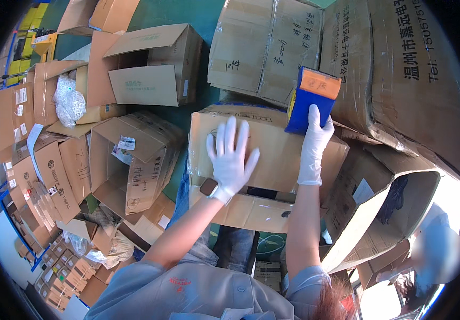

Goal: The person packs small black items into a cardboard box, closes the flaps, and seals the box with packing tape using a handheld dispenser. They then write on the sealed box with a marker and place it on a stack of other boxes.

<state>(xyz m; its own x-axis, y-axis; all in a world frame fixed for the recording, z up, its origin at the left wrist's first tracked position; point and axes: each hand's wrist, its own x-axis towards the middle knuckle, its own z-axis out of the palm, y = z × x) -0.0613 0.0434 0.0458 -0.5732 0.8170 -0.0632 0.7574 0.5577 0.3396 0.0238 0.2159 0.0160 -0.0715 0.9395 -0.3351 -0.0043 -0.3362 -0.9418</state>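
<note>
My left hand (228, 160), in a white glove, lies palm down with fingers spread over the flap of a cardboard carton (270, 156) before me. A dark gap shows along the carton's near side. In my right hand (315, 148), also gloved, is a blue hand-held tool (311, 106) that looks like a packing tape dispenser. Its orange end (320, 84) bears handwriting and points away from me. The tool is over the carton's far right corner; whether it touches the cardboard I cannot tell.
Large cartons (264, 44) stand behind the work, with a taller one (410, 80) at right. An open carton (394, 216) holding dark material is at near right. Open cartons (134, 160) crowd the left, one with bubble wrap (70, 100). Another person (434, 252) is at lower right.
</note>
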